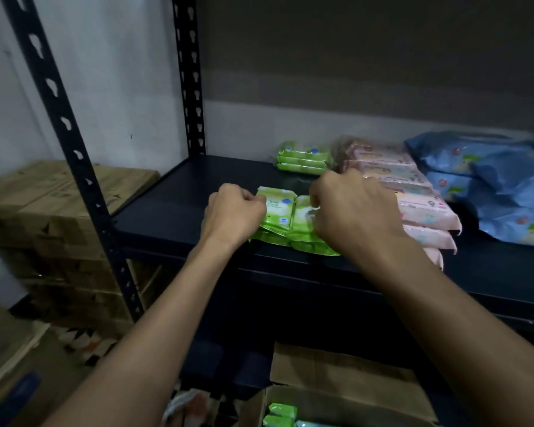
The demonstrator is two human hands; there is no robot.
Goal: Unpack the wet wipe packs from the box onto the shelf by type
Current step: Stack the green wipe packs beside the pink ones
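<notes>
Several small green wipe packs (282, 221) lie near the front edge of the dark shelf (173, 211). My left hand (235, 211) grips their left side with curled fingers. My right hand (352, 208) grips their right side. A second stack of green packs (302, 158) sits further back. Pink packs (413, 195) form a row to the right, partly hidden by my right hand. Blue packs (500, 186) lie at the far right. Below, the open cardboard box (346, 383) shows more green packs (279, 414).
A perforated black upright (74, 155) stands at the shelf's front left corner, another (190, 75) at the back. Stacked cardboard boxes (59, 211) sit left of the rack against a white wall. The shelf's left portion is bare.
</notes>
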